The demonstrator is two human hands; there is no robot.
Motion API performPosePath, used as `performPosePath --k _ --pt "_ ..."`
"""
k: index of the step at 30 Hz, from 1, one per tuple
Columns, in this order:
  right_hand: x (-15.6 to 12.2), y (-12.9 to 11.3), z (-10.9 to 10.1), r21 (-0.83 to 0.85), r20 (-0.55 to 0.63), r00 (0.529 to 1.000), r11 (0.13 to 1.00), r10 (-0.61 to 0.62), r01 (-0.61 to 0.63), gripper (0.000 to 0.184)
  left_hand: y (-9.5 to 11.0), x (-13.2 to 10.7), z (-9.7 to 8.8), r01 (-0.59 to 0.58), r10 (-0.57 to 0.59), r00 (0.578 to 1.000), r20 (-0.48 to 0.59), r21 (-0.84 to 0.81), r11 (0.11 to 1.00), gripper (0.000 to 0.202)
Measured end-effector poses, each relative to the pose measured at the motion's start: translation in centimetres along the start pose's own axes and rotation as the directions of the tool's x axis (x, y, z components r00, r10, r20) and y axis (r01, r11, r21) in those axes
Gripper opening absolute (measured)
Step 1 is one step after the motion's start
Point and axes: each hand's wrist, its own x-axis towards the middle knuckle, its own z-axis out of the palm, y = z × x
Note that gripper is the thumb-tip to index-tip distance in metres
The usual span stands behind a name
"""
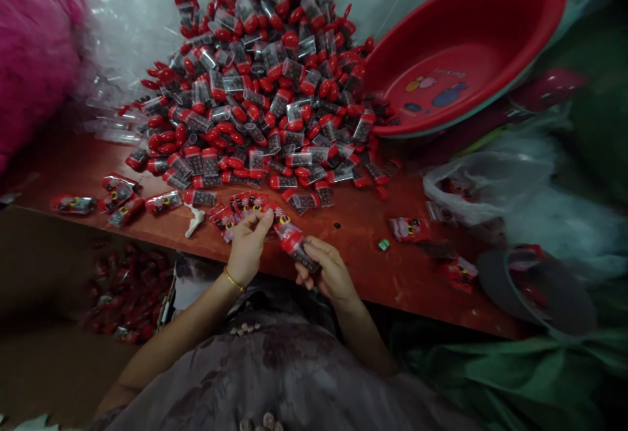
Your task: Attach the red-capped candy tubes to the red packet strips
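Note:
Near the table's front edge, my left hand (249, 246) pinches the upper corner of a small printed plastic bag (281, 216), red with a black and yellow picture. My right hand (330, 269) grips a clear tube (305, 259) with a red cap and dark beads inside. The tube's red end meets the bag's lower part; whether it sits inside the bag I cannot tell. Beside my left hand lie several flat printed bags (223, 217). Behind both hands rises a large heap of red-capped tubes (275, 101).
A red basin (461, 32) leans at the back right. Several bagged tubes (118, 197) and a white object (195, 220) lie on the left. On the right are a clear plastic bag (483, 182) and a grey container (495, 280). More red packets (125, 287) lie below the table.

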Motion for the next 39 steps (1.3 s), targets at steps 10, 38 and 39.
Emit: performPosePath --k 10,38,39 --pt "1.0 -0.2 -0.4 -0.023 0.012 1.0 1.0 -0.009 0.01 0.033 -0.8 -0.4 -0.4 -0.071 0.07 0.995 0.066 0.009 0.997 0.036" --pt "2.5 3.2 2.7 -0.185 -0.045 0.954 0.94 -0.298 0.285 0.031 0.0 -0.2 -0.6 0.19 -0.197 0.956 0.219 0.053 0.98 0.05" --pt "2.4 3.3 2.8 -0.229 -0.073 0.945 0.928 -0.319 0.295 0.032 -0.3 -0.4 -0.5 0.197 -0.212 0.948 0.237 0.084 0.977 0.053"
